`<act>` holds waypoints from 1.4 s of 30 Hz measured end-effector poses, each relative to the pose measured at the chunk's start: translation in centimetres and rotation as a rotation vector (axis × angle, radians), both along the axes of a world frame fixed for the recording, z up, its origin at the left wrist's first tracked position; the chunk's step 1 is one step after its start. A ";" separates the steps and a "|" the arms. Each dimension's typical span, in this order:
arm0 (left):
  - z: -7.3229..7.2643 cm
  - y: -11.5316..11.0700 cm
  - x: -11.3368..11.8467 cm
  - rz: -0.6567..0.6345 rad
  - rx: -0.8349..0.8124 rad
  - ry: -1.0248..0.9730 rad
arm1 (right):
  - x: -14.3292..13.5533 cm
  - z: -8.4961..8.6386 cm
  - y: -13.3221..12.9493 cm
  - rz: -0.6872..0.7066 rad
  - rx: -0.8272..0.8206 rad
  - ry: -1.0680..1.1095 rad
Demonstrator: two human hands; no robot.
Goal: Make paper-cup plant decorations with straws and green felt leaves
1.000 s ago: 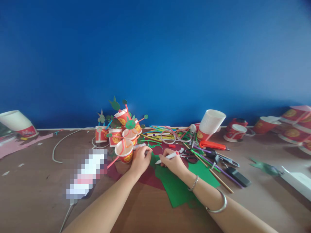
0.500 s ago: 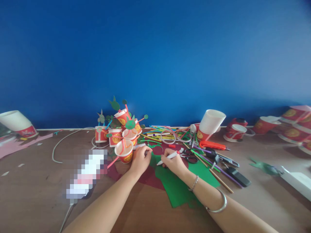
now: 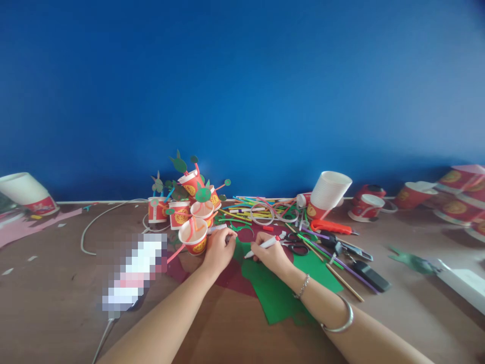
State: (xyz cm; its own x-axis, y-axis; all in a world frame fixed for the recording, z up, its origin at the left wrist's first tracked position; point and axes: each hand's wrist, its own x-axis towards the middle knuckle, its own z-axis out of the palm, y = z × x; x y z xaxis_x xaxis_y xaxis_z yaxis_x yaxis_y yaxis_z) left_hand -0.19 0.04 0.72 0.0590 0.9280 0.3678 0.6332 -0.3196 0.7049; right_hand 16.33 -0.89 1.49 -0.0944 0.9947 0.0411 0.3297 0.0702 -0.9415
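Note:
My right hand (image 3: 271,253) is closed around a white marker with a red end (image 3: 267,244). Its tip points down and left at the green paper (image 3: 275,296), beside my left hand. Curled inward at that paper's left edge is my left hand (image 3: 222,248); its fingertips are pressed together, and what they pinch is hidden. Under the green sheet lies dark red paper (image 3: 237,280). Just left of my left hand stands a red paper cup (image 3: 197,246) with bent straws in it. Black-handled scissors (image 3: 299,247) rest behind my right hand.
More decorated cups (image 3: 179,220) stand behind. Colourful straws (image 3: 250,212) lie along the blue wall. A tall cup stack (image 3: 329,194), an orange cutter (image 3: 333,227) and a black key fob (image 3: 367,273) are to the right. At left is a blurred-out phone (image 3: 134,270) with a cable.

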 end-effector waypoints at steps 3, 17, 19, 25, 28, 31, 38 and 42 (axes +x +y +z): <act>0.1 0.0 0.0 0.005 -0.007 -0.003 | 0.0 -0.1 0.0 -0.009 -0.018 0.003; 0.0 0.0 0.0 0.011 -0.014 -0.088 | 0.1 -0.1 0.4 -0.080 -0.006 0.172; 0.1 -0.1 0.0 0.012 -0.040 -0.124 | 0.1 0.0 0.4 -0.082 0.053 0.167; -0.1 0.0 0.0 0.016 -0.044 -0.150 | 0.1 0.1 0.2 0.011 0.144 0.077; -0.3 0.0 0.0 0.014 -0.042 -0.147 | 0.0 -0.2 0.4 0.034 0.125 0.069; -0.4 0.1 0.0 0.003 -0.041 -0.137 | 0.0 -0.5 0.6 0.001 0.057 0.105; -0.4 0.1 0.0 0.009 -0.026 -0.105 | 0.0 -0.8 0.6 0.024 0.038 0.089; -0.5 0.1 0.0 0.010 -0.012 -0.099 | 0.1 -0.6 0.5 0.042 0.069 0.028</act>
